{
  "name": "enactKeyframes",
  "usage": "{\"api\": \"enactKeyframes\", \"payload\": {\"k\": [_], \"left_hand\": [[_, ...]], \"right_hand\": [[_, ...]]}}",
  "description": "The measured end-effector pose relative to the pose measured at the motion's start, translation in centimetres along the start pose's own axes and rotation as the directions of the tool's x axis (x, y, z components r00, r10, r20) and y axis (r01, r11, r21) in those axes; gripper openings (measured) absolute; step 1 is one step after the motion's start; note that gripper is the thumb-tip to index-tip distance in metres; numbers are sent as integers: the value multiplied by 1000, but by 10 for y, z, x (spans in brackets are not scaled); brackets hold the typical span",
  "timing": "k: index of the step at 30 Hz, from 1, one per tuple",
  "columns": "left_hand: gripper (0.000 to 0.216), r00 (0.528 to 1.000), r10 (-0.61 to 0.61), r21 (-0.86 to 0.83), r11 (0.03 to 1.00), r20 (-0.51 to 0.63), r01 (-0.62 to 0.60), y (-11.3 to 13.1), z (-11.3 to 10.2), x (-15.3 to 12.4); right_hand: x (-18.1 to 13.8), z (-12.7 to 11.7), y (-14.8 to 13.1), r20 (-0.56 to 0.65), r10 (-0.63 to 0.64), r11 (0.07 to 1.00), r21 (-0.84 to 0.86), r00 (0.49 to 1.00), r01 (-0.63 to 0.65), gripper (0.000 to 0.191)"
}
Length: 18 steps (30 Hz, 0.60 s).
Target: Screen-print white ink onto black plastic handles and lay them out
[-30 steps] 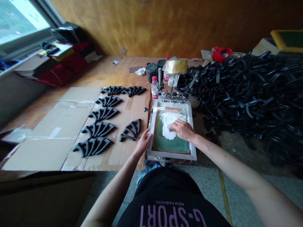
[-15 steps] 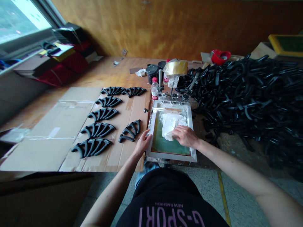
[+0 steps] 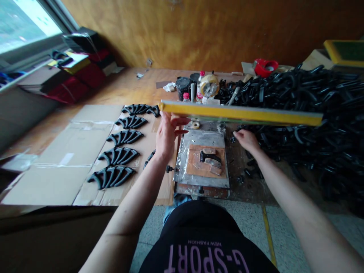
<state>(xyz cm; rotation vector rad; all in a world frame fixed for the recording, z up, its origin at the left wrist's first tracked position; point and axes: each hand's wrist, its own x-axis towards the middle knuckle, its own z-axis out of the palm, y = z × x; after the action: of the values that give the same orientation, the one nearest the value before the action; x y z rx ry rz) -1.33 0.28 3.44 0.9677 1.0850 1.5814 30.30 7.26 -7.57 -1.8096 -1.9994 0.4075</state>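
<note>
A screen-printing frame is tilted up, its yellow edge facing me. My left hand grips its left end, with some fingers stretched underneath. Below it lies a metal base plate with a brown board on top. One black curved plastic part sits on that board among small blocks. My right hand is beside the plate at the edge of the pile, fingers drawn together; what they hold, if anything, I cannot make out. The white cloth is hidden from view.
A large pile of black parts fills the right side. Rows of black parts lie on cardboard at left. Behind the frame stand bottles, a dark tub and a tape roll.
The frame has swung up from lying flat, uncovering the plate and black part. My left hand rose with it. My right hand left the white cloth and moved right, toward the pile.
</note>
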Motion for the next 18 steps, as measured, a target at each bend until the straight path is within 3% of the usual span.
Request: {"api": "enactKeyframes", "payload": {"k": [2, 4, 6, 7, 9, 11, 12, 14, 16, 17, 18], "left_hand": [[61, 999, 29, -39, 999, -31, -31, -1, 12, 5], [60, 996, 8, -73, 997, -93, -14, -15, 16, -7], [59, 983, -177, -78, 982, -51, 173, -43, 15, -36], [59, 945, -328, -61, 943, 11, 328, -60, 13, -54], [58, 737, -655, 20, 749, 164, 662, -93, 9, -91], [52, 638, -753, -69, 636, 163, 768, -120, 6, -120], [47, 641, -758, -155, 624, 120, 766, -129, 4, -129], [39, 680, -733, -295, 648, 6, 702, -138, -2, -135], [37, 708, -696, -304, 704, -119, 642, -138, -19, -131], [38, 720, -671, -265, 737, -177, 621, -136, -32, -127], [39, 731, -640, -208, 769, -239, 605, -133, -48, -124]], "right_hand": [[-29, 32, -2, 131, -102, 995, -6, 986, 103, 24], [-50, 58, -14, 224, -225, 968, -56, 948, 243, 21], [-64, 71, -30, 257, -231, 957, -115, 938, 267, 16], [-69, 74, -40, 251, -194, 963, -133, 948, 233, 16], [-82, 75, -63, 230, -129, 979, -127, 965, 162, 17], [-100, 77, -90, 225, -178, 977, -78, 958, 200, 16], [-109, 79, -103, 241, -261, 960, -36, 935, 278, 15], [-123, 83, -121, 280, -471, 880, 93, 836, 465, 13], [-123, 79, -117, 276, -598, 802, 196, 753, 565, 15], [-116, 75, -105, 254, -594, 804, 196, 763, 561, 18], [-106, 68, -85, 224, -546, 838, 152, 808, 524, 20]]}}
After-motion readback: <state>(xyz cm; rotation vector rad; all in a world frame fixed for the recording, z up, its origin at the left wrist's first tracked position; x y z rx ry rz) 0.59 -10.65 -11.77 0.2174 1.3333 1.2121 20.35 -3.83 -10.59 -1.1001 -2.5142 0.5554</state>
